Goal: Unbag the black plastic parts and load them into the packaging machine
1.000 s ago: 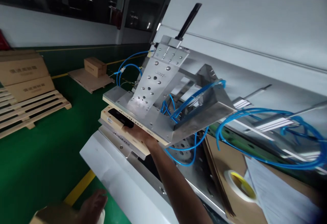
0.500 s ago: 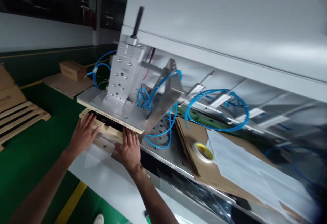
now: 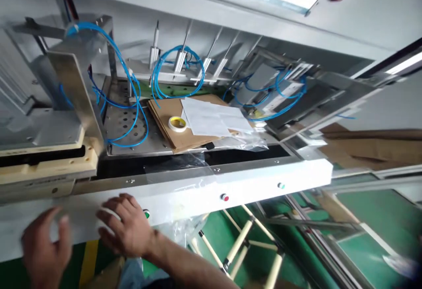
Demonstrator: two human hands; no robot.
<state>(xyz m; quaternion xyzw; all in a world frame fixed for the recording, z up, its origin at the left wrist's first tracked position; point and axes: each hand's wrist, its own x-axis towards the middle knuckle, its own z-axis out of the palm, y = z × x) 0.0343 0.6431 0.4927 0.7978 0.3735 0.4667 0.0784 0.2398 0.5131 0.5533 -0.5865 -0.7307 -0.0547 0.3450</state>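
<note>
My left hand (image 3: 44,247) hovers blurred at the lower left in front of the white front panel (image 3: 250,183) of a machine, fingers spread and holding nothing. Beside it my right hand (image 3: 123,225) lies flat against the same panel, fingers apart, next to a green button (image 3: 146,214). Above the hands, a metal fixture (image 3: 56,100) with blue air hoses (image 3: 132,100) sits on cream-coloured blocks (image 3: 49,166) at the left of the machine bed.
On the bed lie cardboard sheets (image 3: 168,124), a roll of tape (image 3: 177,123), white papers (image 3: 214,119) and clear plastic film (image 3: 244,141). A red button (image 3: 224,197) and another green one (image 3: 281,185) sit on the panel. Green floor and a trolley frame (image 3: 240,240) show below.
My view swung right along the machine. Both hands left the cream block under the fixture and dropped to the white front panel. The fixture now sits at the left edge.
</note>
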